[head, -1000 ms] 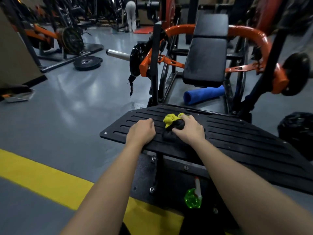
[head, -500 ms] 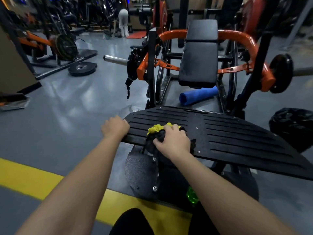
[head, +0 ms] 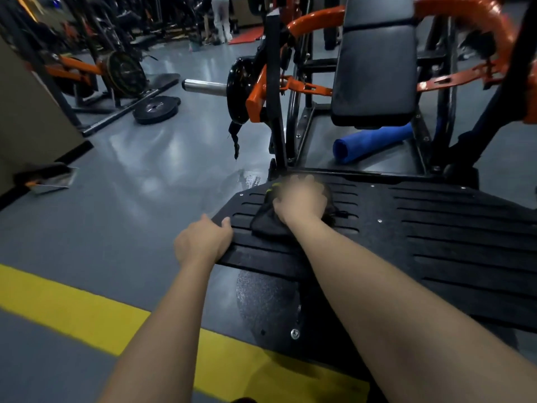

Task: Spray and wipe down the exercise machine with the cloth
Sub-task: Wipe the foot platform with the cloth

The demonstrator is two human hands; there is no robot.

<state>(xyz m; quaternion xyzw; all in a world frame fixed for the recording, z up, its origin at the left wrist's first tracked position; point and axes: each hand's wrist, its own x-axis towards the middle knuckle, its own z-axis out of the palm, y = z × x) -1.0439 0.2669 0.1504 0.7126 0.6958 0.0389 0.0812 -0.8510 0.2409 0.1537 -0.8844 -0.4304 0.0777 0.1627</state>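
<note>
The exercise machine has a black ribbed foot plate in front of me, with a black padded seat and orange frame behind it. My right hand grips a dark cloth with a yellow edge and presses it on the plate's far left part; the hand is motion-blurred. My left hand holds the plate's left edge, fingers curled over it. No spray bottle is in view.
A blue rolled towel lies on the machine's base under the seat. A loose weight plate and another orange machine stand at the left. A yellow floor stripe runs below my arms. A person stands far back.
My right hand has slid the cloth away from me toward the plate's far edge. My left hand keeps its hold on the left edge. The green spray bottle below has dropped out of view.
</note>
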